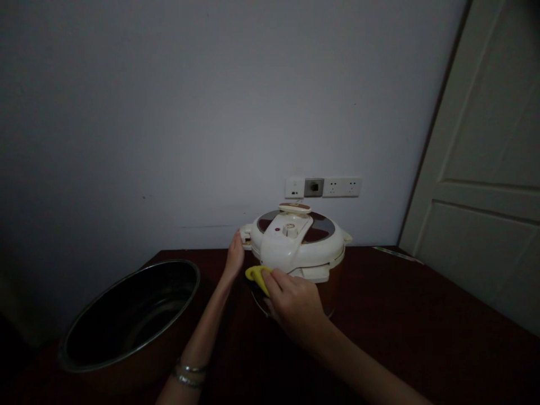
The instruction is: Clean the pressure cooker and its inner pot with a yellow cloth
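Observation:
A white electric pressure cooker (278,250) with a closed lid and a brownish body stands on the dark red table. My left hand (235,256) grips it by the side handle at its left; some of the fingers are hidden behind it. With my right hand (297,306), closed, I pinch a yellow cloth (258,277) against the front of the cooker's body, just under the lid rim. The hand hides part of the cooker's lower front.
A large dark inner pot (139,315) with a shiny rim sits at the left of the table (392,315). Wall sockets (341,187) are behind the cooker. A thin flat strip (396,254) lies by the back right edge, near a white door (485,185).

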A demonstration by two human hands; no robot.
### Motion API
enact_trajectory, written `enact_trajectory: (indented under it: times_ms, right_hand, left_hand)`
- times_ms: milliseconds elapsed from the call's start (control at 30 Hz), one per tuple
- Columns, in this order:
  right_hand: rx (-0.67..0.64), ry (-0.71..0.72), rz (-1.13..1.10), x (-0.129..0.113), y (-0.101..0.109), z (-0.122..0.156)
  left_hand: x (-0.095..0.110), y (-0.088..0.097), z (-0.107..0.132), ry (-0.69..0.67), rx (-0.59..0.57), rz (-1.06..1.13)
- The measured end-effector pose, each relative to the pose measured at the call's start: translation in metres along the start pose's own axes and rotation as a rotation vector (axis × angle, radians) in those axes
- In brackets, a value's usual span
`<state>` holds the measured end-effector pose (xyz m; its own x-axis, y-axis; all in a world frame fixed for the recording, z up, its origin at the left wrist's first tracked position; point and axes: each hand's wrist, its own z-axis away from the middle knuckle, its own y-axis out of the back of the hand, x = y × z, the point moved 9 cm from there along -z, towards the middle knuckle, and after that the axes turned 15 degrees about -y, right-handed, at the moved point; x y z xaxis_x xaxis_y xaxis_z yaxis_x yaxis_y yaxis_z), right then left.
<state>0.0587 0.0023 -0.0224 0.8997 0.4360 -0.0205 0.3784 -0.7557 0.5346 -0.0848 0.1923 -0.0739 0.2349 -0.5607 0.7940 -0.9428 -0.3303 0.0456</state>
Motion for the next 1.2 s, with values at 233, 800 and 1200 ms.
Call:
enact_trajectory:
  times_ms: [233, 800, 1200]
  right_hand:
    - [-0.056, -0.152, -0.575, 0.025, 0.036, -0.001]
    - [-0.084, -0.152, -0.761, 0.043, 0.059, 0.005]
    - [0.114, -0.418, -0.665, 0.145, 0.084, -0.007]
  left_hand:
    - [0.146, 0.048, 0.040, -0.597, 0.284, -0.091]
    - [0.136, 0.000, 0.146, -0.209, -0.249, 0.067]
    - [0.105, 0.057, 0.064, -0.590, 0.101, -0.492]
